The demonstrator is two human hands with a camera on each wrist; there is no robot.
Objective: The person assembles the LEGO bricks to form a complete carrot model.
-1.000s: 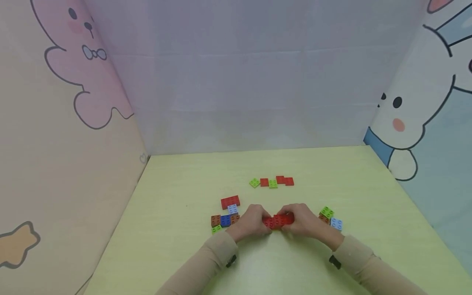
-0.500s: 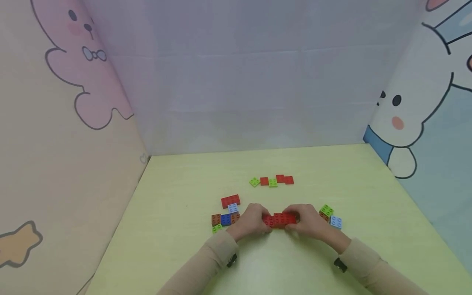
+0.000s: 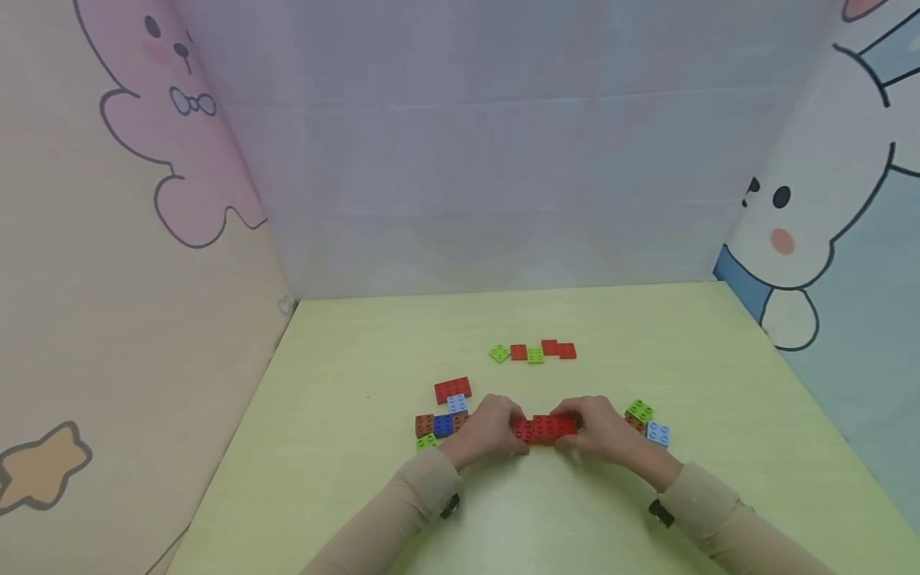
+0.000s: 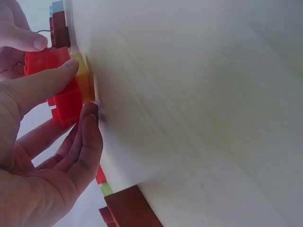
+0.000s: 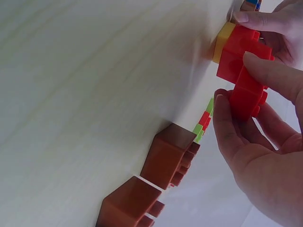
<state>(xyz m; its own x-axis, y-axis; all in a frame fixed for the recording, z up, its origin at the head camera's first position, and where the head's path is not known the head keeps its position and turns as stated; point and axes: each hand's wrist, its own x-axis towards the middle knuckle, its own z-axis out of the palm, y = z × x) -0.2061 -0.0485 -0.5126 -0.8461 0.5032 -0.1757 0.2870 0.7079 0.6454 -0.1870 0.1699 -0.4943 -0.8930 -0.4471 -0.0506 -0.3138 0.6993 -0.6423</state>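
Red, glossy plastic: a stepped assembly of studded bricks (image 3: 545, 429), held at mid-table between 2 hands. Yellow plastic brick (image 4: 84, 78) under its middle; whether that touches the table, cannot tell.

Left hand (image 3: 489, 427) grips the left end, thumb along the near side, fingers curled behind. Right hand (image 3: 593, 429) pinches the right end, which juts past the yellow piece; thumb near, fingertips at the far side and below.

Handling, my judgement: light, stiff, hard to break. Smooth walls may slip a little under dry fingers; studs likely give better purchase. Weak points are the joins, which could pop apart if an end is levered. Best hold: low on the long side walls, close to the joins, thumb opposing fingers, pressing straight down.

Outward, near the left hand: brown square brick (image 3: 425, 425), dark blue brick (image 3: 443, 425), pale blue brick (image 3: 457, 403), red oblong brick (image 3: 453, 390). Beside the right wrist: lime-green brick (image 3: 639, 410), light blue brick (image 3: 657, 433). Farther back, 5 thin red and green plates (image 3: 535, 355) on the pale yellow table (image 3: 359, 343).
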